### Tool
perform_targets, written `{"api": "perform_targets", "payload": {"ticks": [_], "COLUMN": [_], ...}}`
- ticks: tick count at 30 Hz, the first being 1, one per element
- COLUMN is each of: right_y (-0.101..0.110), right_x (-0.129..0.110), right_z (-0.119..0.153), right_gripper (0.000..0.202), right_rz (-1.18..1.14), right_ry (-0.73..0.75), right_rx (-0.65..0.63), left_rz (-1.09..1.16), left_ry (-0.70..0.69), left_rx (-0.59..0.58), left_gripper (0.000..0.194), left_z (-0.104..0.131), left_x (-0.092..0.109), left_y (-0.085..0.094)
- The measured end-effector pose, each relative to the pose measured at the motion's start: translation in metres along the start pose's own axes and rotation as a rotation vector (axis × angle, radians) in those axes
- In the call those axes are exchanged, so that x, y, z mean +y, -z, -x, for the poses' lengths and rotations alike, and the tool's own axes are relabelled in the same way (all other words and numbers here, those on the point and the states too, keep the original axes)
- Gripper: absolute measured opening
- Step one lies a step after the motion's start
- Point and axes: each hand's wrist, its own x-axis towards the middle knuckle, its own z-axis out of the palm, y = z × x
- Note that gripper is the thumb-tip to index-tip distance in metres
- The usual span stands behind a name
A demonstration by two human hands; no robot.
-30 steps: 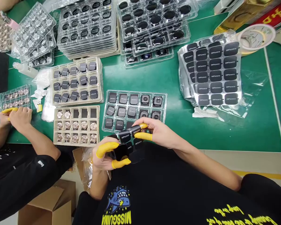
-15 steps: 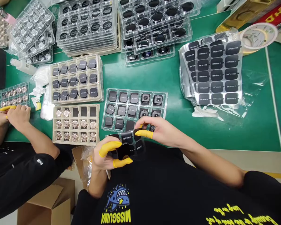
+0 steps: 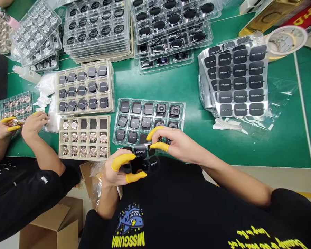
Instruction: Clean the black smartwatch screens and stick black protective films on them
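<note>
My left hand, with yellow finger cots on thumb and forefinger, grips a black square watch by its edges. Beneath the watch is a clear sheet of dark square stickers, held in the same hand. At the sheet's upper right edge, my right hand has its yellow-covered thumb against a sticker, the forefinger curled just above; the exact contact is partly hidden. Just beyond my hands lies a clear tray of square watches, some with dark covers on top and others showing their sensor backs.
Stacked trays of round dark pieces stand at the back. Left are a tray of square pieces and a tray of round watches. Sticker sheets and a tape roll lie right. A co-worker's hands work far left.
My right forefinger has lifted and moved slightly left, above the thumb. My left hand still holds the watch and sheet. The co-worker's hands have parted, one holding a watch.
</note>
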Motion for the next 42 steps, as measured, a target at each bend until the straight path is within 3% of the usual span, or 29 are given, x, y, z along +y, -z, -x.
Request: {"api": "perform_targets", "payload": {"ticks": [3,7,10,12,14,16,18,24,31,42], "right_y": [-0.003,-0.002,0.005,0.014,0.024,0.032,0.037,0.034,0.024,0.018], "right_x": [0.005,0.002,-0.014,-0.029,-0.046,-0.061,-0.073,-0.083,-0.077,-0.072], "right_z": [0.003,0.013,0.025,0.029,0.025,0.014,-0.002,-0.044,-0.059,-0.060], "right_gripper": [0.016,0.011,0.007,0.008,0.022,0.036,0.045,0.037,0.026,0.013], "right_rz": [0.109,0.216,0.203,0.126,0.023,-0.052,-0.088,-0.037,0.023,0.034], "right_ry": [0.189,0.432,0.495,0.393,0.204,0.037,-0.037,-0.008,-0.052,-0.082], "right_rx": [0.089,0.101,0.087,0.089,0.096,0.080,0.020,-0.185,-0.328,-0.310], "left_rz": [0.090,0.211,0.237,0.225,0.193,0.162,0.146,0.183,0.122,0.179], "left_ry": [0.023,0.092,0.114,0.119,0.136,0.153,0.142,0.076,0.080,0.015], "left_rx": [0.049,0.133,0.198,0.234,0.244,0.226,0.204,0.162,0.136,0.131], "left_gripper": [0.066,0.060,0.060,0.063,0.067,0.071,0.072,0.073,0.083,0.087], "left_z": [0.007,0.016,0.019,0.020,0.020,0.018,0.014,-0.004,0.000,-0.007], "left_x": [-0.017,-0.041,-0.053,-0.058,-0.061,-0.062,-0.062,-0.059,-0.060,-0.059], "left_y": [0.000,0.000,0.000,-0.002,-0.007,-0.013,-0.019,-0.027,-0.026,-0.025]}}
